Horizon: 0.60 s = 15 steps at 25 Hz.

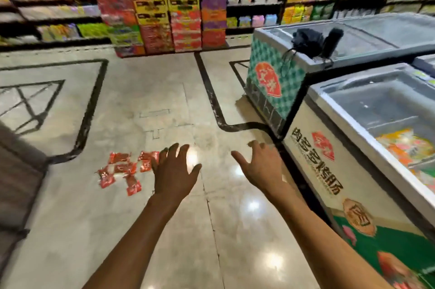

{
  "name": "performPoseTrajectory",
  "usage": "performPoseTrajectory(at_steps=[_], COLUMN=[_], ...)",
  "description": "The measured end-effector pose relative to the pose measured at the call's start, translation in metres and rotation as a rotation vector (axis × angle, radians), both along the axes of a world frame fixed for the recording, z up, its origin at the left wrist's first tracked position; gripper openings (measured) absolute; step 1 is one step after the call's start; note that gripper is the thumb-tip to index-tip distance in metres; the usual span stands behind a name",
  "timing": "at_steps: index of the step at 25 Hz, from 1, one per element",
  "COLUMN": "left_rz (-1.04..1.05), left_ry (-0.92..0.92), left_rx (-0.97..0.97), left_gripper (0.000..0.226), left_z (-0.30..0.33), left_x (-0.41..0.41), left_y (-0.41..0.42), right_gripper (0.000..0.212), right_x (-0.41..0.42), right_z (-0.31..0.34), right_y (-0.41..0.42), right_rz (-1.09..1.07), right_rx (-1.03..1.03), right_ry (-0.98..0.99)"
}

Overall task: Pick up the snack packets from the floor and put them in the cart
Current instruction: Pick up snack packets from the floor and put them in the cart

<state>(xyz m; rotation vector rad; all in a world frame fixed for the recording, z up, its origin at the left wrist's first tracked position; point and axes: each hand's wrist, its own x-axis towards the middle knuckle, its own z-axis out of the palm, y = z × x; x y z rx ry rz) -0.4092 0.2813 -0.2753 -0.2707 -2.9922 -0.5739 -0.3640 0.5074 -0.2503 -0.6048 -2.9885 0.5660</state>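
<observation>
Both arms are stretched out low over the floor, probably gearing up to scoop. The left hand [175, 171] has fingers spread wide, empty, its edge overlapping the red snack packets [124, 169] scattered on the tiles. The right hand [257, 166] is also splayed, holding nothing, near the chest freezer [329, 171]. No clear cart in view; shelves [254, 1] sit farther back.

Open floor [146, 105] around packets [124, 169]; freezer [329, 171] rightward.
</observation>
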Motion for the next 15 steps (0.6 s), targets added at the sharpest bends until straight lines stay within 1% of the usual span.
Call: performPoseTrajectory(at_steps=[2,6,12,15], left_rz=[0.098,0.255,0.471,0.583], left_ry=[0.013,-0.009,-0.106,-0.203], left_rx=[-0.004,0.043,0.057,0.059], left_gripper=[0.067,0.067,0.064,0.07], left_z=[-0.001,-0.005,-0.039,-0.059], left_x=[-0.025,-0.07,-0.145,-0.193], left_y=[-0.069,-0.166,-0.262,-0.295], right_gripper=[0.072,0.07,0.065,0.061], right_x=[-0.044,-0.114,-0.241,-0.32], right_z=[0.001,-0.01,-0.05,-0.077], right_y=[-0.053,-0.13,-0.205,-0.236], right_rz=[0.086,0.19,0.36,0.423], right_rx=[0.046,0.039,0.04,-0.017], right_ry=[0.013,-0.048,-0.067,-0.06])
